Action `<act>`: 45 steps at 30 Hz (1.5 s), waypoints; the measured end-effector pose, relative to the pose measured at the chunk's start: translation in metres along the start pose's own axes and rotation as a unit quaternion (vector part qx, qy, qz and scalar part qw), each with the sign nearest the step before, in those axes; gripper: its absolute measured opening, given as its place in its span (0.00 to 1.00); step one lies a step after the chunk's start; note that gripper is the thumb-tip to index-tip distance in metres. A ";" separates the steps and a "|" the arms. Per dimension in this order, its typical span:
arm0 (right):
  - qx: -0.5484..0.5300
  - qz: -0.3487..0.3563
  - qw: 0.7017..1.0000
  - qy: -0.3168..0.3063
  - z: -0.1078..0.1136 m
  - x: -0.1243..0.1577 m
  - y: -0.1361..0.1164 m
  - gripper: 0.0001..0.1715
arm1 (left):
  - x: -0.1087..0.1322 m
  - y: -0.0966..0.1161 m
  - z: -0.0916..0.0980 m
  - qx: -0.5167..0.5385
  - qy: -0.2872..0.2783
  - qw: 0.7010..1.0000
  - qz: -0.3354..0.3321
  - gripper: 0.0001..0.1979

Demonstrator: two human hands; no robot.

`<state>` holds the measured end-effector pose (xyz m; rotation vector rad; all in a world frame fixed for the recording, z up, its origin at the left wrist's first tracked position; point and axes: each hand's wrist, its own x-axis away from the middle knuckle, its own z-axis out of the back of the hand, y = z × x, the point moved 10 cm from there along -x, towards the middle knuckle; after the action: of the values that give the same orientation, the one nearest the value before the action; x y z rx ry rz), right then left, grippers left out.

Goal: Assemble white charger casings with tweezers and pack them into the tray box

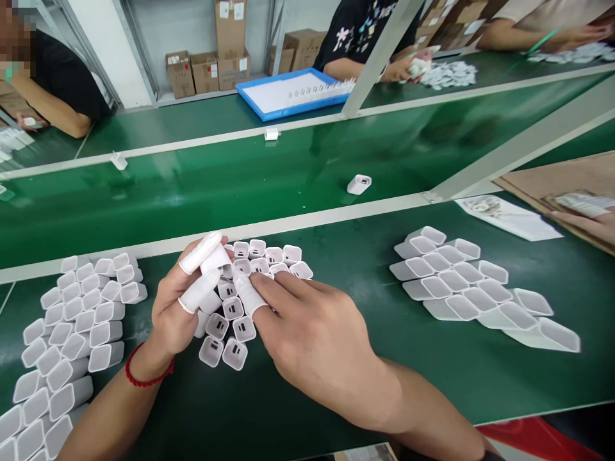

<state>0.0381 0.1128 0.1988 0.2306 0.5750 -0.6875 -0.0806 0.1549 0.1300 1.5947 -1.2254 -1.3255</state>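
Left grip [185, 301] curls at the left edge of the chargers [235, 320] — its capped thumb and forefinger bend over an upper one, though I cannot tell whether they pinch it. Right grip [307, 326] lies spread and released, palm down, capped forefinger tip resting on the chargers' tops. These stand packed together, ports up, on the green desk [360, 275] between the two hands. A red cord [144, 378] circles the left wrist. Empty left shells [72, 333] and right shells [471, 288] lie heaped on their sides — well apart from the hands.
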 end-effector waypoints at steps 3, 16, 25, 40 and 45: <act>0.013 -0.016 1.000 -0.004 -0.003 0.000 0.002 0.16 | 0.001 -0.002 0.000 -0.019 -0.003 1.000 0.003 0.17; -0.070 -0.094 0.992 0.041 0.018 0.004 0.049 0.20 | -0.006 -0.030 0.012 0.148 0.090 0.970 0.172 0.17; -0.398 -0.069 0.913 -0.059 -0.054 -0.014 0.040 0.26 | -0.001 -0.035 0.007 0.172 0.090 0.962 0.190 0.11; -0.814 -0.370 0.447 0.028 -0.112 -0.007 0.086 0.13 | 0.001 -0.002 -0.026 0.208 -0.096 0.966 0.119 0.30; -0.812 -0.382 0.440 0.021 -0.114 -0.006 0.084 0.12 | 0.002 -0.005 -0.024 0.208 -0.086 0.966 0.126 0.28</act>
<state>0.0412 0.2225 0.1098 -2.0116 1.1716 -0.6731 -0.0558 0.1537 0.1304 1.5526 -1.8449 -1.1088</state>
